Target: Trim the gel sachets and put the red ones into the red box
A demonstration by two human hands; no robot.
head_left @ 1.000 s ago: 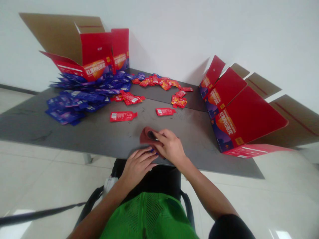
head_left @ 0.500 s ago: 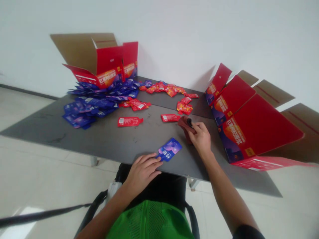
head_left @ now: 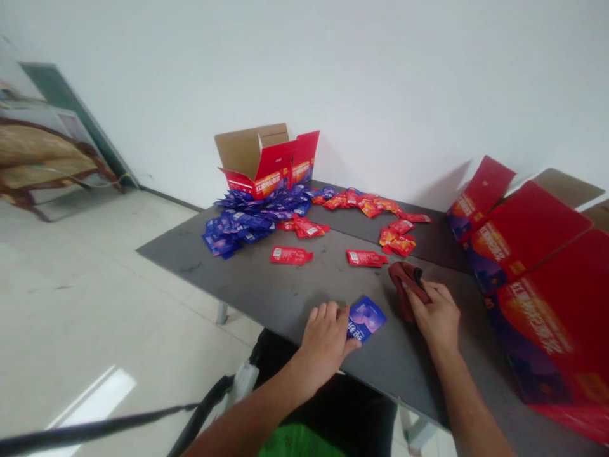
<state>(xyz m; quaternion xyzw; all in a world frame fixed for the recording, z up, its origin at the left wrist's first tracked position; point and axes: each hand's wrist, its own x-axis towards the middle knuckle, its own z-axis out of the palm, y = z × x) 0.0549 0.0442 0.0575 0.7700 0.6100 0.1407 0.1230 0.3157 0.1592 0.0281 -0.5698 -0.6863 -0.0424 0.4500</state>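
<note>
Shifted rightward, the blue sachet sits against the left hand, its fingers spread flat.
Right hand pinches a maroon cloth; a careless sweep could push the sachet off the counter.

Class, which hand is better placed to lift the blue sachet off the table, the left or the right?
Probably the left: the left hand already touches the blue sachet, while the right hand is gripping a dark red cloth.

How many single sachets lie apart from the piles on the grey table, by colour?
Red sachets: 2
Blue sachet: 1
Total: 3
</note>
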